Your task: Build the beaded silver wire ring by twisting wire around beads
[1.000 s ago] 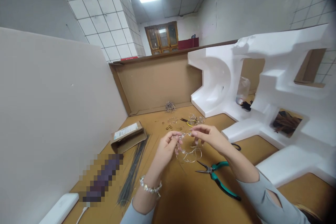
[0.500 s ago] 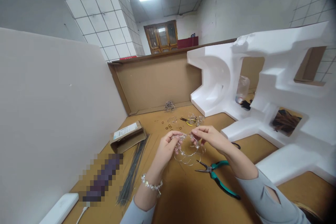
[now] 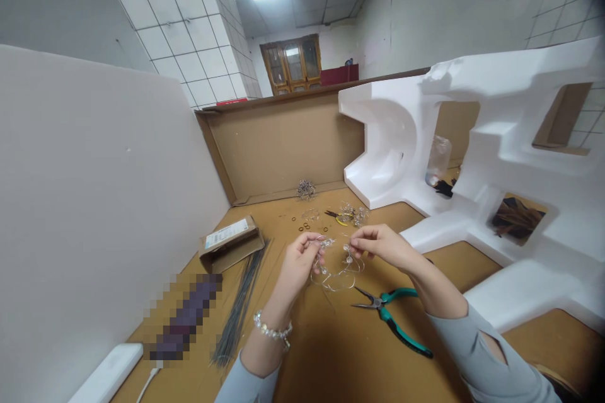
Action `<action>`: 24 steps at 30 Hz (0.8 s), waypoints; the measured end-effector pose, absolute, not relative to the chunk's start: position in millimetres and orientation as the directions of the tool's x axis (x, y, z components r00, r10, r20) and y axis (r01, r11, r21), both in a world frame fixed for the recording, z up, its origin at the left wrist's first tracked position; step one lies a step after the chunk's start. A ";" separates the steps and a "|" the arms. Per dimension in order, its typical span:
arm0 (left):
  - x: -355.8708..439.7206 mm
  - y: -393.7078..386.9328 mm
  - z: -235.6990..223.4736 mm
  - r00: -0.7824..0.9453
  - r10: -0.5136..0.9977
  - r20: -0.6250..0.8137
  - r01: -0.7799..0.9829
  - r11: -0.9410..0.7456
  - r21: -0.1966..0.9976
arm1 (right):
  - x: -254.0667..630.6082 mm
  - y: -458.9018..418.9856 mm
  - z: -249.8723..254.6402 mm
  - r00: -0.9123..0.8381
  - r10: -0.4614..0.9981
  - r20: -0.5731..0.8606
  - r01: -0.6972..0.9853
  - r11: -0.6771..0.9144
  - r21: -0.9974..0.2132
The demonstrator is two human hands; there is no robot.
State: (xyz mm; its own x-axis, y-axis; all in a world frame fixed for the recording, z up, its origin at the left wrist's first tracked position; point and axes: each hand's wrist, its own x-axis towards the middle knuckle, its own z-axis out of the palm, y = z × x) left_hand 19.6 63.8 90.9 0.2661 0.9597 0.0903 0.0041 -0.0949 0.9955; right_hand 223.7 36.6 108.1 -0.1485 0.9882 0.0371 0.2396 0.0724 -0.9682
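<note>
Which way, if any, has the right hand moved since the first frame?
Yes: the right hand has shifted slightly rightward, judged against the green-handled pliers below it.

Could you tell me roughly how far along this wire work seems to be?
It looks partway. Apparently done: a wire cluster sits at the back, with another farther forward. In hand: the left hand and right hand pinch a looped wire piece. Seemingly left: small rings lie scattered, and a bundle of dark rods lies nearby.
</note>
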 end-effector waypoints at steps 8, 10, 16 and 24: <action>10.3 65.0 92.6 0.416 0.889 0.189 0.180 -0.284 0.942 | 224.1 39.7 98.7 -0.258 0.961 0.103 0.184 0.154 -0.971; 12.6 62.4 92.7 0.408 0.879 0.245 0.168 -0.336 0.927 | 221.1 39.7 96.3 -0.286 0.950 0.127 0.171 0.181 -0.969; 21.0 60.0 87.1 0.413 0.863 0.290 0.213 -0.401 0.891 | 212.2 42.1 90.3 -0.277 0.955 0.103 0.137 0.146 -0.980; 15.7 70.0 84.1 0.426 0.886 0.184 0.079 -0.239 0.968 | 214.7 42.4 96.3 -0.161 0.984 0.080 0.038 0.087 -0.995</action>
